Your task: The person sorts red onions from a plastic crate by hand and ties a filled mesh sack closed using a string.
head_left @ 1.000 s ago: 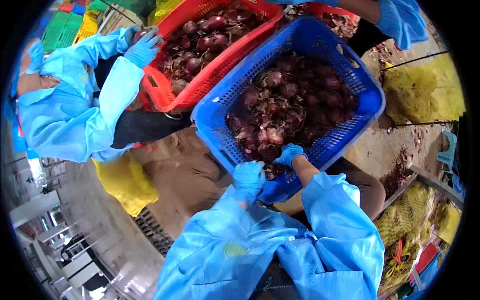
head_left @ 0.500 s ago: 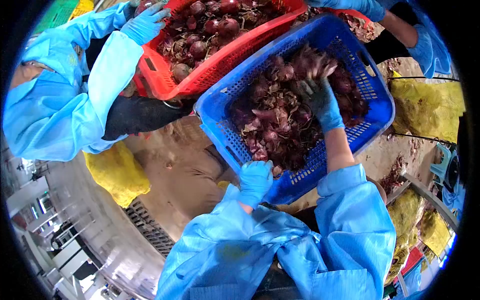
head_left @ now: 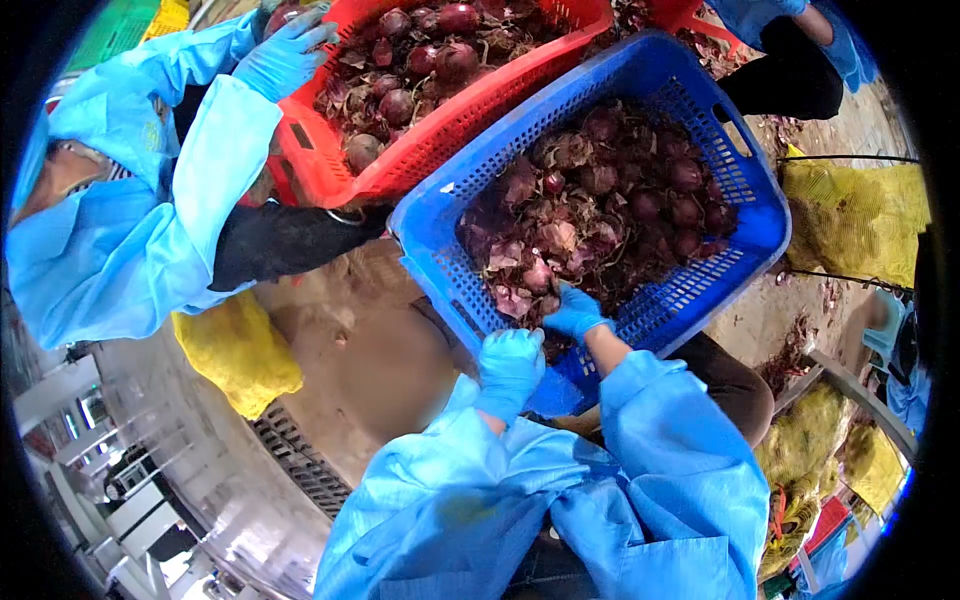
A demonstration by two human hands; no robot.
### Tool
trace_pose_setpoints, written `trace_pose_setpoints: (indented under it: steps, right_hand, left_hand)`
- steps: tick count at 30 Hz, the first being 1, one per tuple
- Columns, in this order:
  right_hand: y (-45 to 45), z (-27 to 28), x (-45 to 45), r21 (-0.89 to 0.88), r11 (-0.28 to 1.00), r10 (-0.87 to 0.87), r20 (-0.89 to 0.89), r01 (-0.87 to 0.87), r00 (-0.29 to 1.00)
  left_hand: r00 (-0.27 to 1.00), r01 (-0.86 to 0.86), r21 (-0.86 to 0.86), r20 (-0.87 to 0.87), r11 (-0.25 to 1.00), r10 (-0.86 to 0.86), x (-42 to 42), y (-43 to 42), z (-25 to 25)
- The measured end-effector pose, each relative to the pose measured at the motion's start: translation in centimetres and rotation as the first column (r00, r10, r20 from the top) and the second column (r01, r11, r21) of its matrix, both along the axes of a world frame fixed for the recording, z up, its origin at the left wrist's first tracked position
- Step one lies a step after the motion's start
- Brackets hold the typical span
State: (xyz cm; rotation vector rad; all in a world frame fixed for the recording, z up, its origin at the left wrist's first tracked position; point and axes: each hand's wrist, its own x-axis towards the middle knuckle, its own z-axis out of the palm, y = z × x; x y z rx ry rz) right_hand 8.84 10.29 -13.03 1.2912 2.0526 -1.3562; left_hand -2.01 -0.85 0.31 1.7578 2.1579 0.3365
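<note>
A blue plastic basket (head_left: 757,205) in front of me holds a heap of red onions (head_left: 598,180) and loose dry onion skins (head_left: 560,237). My left hand (head_left: 510,370), in a blue glove, is closed at the basket's near left rim. What its fingers hold is hidden. Inside the near corner of the basket, my gloved right hand (head_left: 577,313) lies against the onions and skins, close beside the left. Its fingers are curled inward, and whatever is between them cannot be made out.
A red basket (head_left: 455,135) of onions adjoins the blue one. At left a co-worker's gloved hand (head_left: 285,58) rests by its rim; another person's sleeve (head_left: 848,50) is at upper right. Yellow mesh sacks (head_left: 240,350) stand on the floor, with more at right.
My right hand has come from the far middle of the heap back to the near corner, beside my left hand. The left has barely moved. The person at upper right has shifted away.
</note>
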Motion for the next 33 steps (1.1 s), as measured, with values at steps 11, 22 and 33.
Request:
trace_pose_setpoints:
  steps: [11, 22, 33]
  right_hand:
    - [2.2, 2.3, 5.4, -0.999, 0.040, -0.935, -0.031, 0.019, 0.353]
    - [-2.6, 18.7, 1.1, -0.976, 0.062, -0.998, -0.057, -0.210, -0.029]
    - [-2.0, 19.4, 2.6, -0.943, 0.099, -0.989, -0.059, -0.317, -0.135]
  left_hand:
    - [0.999, -0.021, 0.144, -0.040, 0.989, 0.027, 0.1, -0.3, -0.1]
    - [0.990, -0.030, 0.118, -0.136, 0.993, 0.046, 0.4, -0.3, -2.0]
    - [0.997, -0.015, 0.144, -0.071, 0.989, 0.026, 0.2, -0.4, -1.3]
